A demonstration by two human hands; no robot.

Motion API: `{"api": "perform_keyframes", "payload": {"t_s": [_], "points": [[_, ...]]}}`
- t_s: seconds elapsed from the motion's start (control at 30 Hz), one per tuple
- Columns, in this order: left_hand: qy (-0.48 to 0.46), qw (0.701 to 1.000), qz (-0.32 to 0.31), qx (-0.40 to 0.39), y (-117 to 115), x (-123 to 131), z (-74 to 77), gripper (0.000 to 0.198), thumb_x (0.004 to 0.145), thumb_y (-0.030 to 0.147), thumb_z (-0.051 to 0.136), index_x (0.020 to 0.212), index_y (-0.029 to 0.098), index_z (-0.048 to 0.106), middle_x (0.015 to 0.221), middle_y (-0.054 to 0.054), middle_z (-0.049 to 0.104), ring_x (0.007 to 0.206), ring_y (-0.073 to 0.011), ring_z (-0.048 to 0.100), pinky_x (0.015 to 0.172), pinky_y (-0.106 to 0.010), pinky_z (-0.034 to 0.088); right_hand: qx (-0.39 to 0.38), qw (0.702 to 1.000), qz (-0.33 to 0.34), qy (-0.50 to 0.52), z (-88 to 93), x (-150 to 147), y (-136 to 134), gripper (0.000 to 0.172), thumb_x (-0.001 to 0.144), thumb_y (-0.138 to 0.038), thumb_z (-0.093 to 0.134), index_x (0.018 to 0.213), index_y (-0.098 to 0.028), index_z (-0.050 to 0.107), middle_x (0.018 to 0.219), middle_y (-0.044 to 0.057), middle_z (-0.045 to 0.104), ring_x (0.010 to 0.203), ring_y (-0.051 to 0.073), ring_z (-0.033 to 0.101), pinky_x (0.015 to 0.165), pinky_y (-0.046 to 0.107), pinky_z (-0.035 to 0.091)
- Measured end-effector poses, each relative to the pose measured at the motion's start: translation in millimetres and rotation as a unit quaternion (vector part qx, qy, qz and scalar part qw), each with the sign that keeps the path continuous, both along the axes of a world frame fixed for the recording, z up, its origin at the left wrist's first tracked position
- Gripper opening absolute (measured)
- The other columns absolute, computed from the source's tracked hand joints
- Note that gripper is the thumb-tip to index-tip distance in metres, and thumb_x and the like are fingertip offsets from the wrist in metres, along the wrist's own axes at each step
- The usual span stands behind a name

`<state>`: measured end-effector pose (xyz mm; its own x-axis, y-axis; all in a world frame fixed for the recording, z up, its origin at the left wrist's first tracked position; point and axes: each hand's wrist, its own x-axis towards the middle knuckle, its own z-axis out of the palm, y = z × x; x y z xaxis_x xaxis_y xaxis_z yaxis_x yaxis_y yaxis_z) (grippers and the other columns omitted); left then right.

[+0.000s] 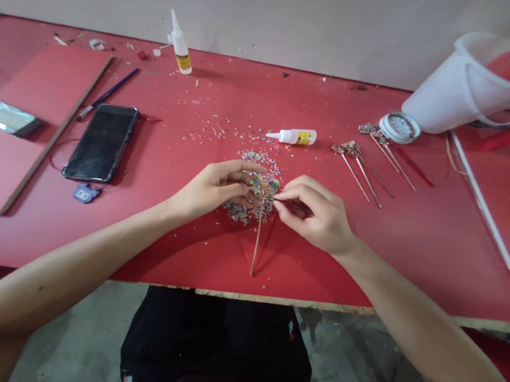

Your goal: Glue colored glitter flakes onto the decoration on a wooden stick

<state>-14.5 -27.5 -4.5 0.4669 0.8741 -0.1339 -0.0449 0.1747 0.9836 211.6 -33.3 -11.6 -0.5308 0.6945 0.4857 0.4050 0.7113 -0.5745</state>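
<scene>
A gold-coloured hairpin [257, 235] with a coloured, flower-like head points its long stem toward the table's front edge. My left hand [215, 188] grips the head from the left, fingers closed around it. At the head's right edge, my right hand [321, 213] is closed in a pinch; what its fingertips hold, if anything, is too small to make out. Beneath the head lies a pile of tiny multicoloured chips [239, 214], partly covered by my left hand. Just beyond, a small glue bottle [298, 136] lies on its side.
Several finished-looking hairpins [362, 171] lie to the right, near a small round tub [400, 128] and a tilted white bucket [454, 86]. Another glue bottle [181, 48] stands at the back. On the left are a phone [101, 143], a paintbrush [107, 94] and a board [11, 169].
</scene>
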Motion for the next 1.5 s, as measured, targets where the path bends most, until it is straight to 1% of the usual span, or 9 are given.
{"api": "perform_keyframes", "payload": {"t_s": [0.27, 0.4, 0.57, 0.7, 0.83, 1.23, 1.37, 1.5], "points": [[0.014, 1.0, 0.005, 0.0, -0.8, 0.4, 1.9, 0.04, 0.084, 0.013, 0.055, 0.125, 0.01, 0.057, 0.087, -0.007, 0.071, 0.084, -0.0189, 0.072, 0.08, -0.032, 0.058, -0.007, 1.0, -0.003, 0.009, 0.0, 0.4, 0.5, 0.007, 0.085, -0.015, 0.061, 0.09, -0.02, 0.063, 0.083, 0.003, 0.059, 0.061, 0.01, 0.05, 0.056, 0.025, 0.042], [0.013, 1.0, 0.005, -0.001, -1.0, 0.7, 1.9, 0.041, 0.084, 0.013, 0.055, 0.125, 0.011, 0.057, 0.089, -0.008, 0.071, 0.085, -0.0196, 0.072, 0.082, -0.034, 0.058, -0.006, 1.0, 0.001, 0.009, -0.3, 0.1, 0.1, 0.006, 0.085, -0.016, 0.061, 0.09, -0.019, 0.062, 0.084, 0.003, 0.059, 0.061, 0.01, 0.05, 0.055, 0.025, 0.042], [0.012, 1.0, -0.002, 0.004, -0.8, 0.5, 0.9, 0.041, 0.085, 0.014, 0.056, 0.126, 0.01, 0.057, 0.09, -0.008, 0.071, 0.085, -0.0195, 0.072, 0.081, -0.032, 0.059, 0.001, 1.0, 0.012, 0.0, 0.5, -0.3, -0.9, 0.006, 0.086, -0.015, 0.06, 0.089, -0.02, 0.062, 0.084, 0.002, 0.06, 0.062, 0.009, 0.049, 0.056, 0.024, 0.042], [0.008, 1.0, -0.006, 0.009, 0.0, -0.2, -1.3, 0.042, 0.085, 0.015, 0.056, 0.126, 0.011, 0.057, 0.096, -0.009, 0.071, 0.085, -0.0189, 0.072, 0.082, -0.032, 0.059, -0.005, 1.0, 0.018, -0.003, 1.3, -0.6, -1.0, 0.006, 0.087, -0.015, 0.059, 0.088, -0.02, 0.061, 0.084, 0.002, 0.06, 0.06, 0.009, 0.048, 0.055, 0.024, 0.042], [0.003, 1.0, -0.006, 0.012, 0.1, -0.4, -2.3, 0.041, 0.085, 0.014, 0.056, 0.126, 0.012, 0.057, 0.1, -0.01, 0.071, 0.085, -0.0183, 0.072, 0.082, -0.032, 0.059, -0.001, 1.0, 0.021, 0.0, 0.5, -0.5, -0.5, 0.007, 0.087, -0.014, 0.059, 0.089, -0.02, 0.061, 0.083, 0.002, 0.059, 0.062, 0.009, 0.049, 0.056, 0.024, 0.042], [0.009, 1.0, -0.001, 0.007, -0.5, 0.5, 0.5, 0.04, 0.085, 0.014, 0.056, 0.125, 0.011, 0.057, 0.097, -0.009, 0.072, 0.084, -0.018, 0.072, 0.081, -0.031, 0.059, -0.002, 1.0, 0.011, 0.0, 0.8, -0.4, -0.9, 0.006, 0.086, -0.015, 0.06, 0.089, -0.02, 0.062, 0.084, 0.002, 0.06, 0.062, 0.01, 0.05, 0.057, 0.025, 0.043], [-0.001, 1.0, -0.003, 0.005, -0.4, 0.4, 0.1, 0.041, 0.084, 0.014, 0.057, 0.125, 0.011, 0.058, 0.101, -0.01, 0.071, 0.085, -0.0186, 0.072, 0.082, -0.032, 0.059, -0.005, 1.0, 0.011, -0.001, 0.9, -0.8, -0.9, 0.006, 0.086, -0.015, 0.059, 0.089, -0.02, 0.062, 0.084, 0.002, 0.06, 0.062, 0.01, 0.05, 0.057, 0.025, 0.043], [0.009, 1.0, -0.003, 0.009, -0.1, 0.2, -0.3, 0.042, 0.085, 0.015, 0.057, 0.126, 0.012, 0.057, 0.102, -0.011, 0.071, 0.086, -0.0191, 0.072, 0.083, -0.033, 0.059, -0.004, 1.0, 0.011, 0.004, 0.6, -0.7, -0.9, 0.007, 0.086, -0.015, 0.059, 0.089, -0.021, 0.063, 0.084, 0.002, 0.061, 0.062, 0.01, 0.051, 0.057, 0.025, 0.043]]}}
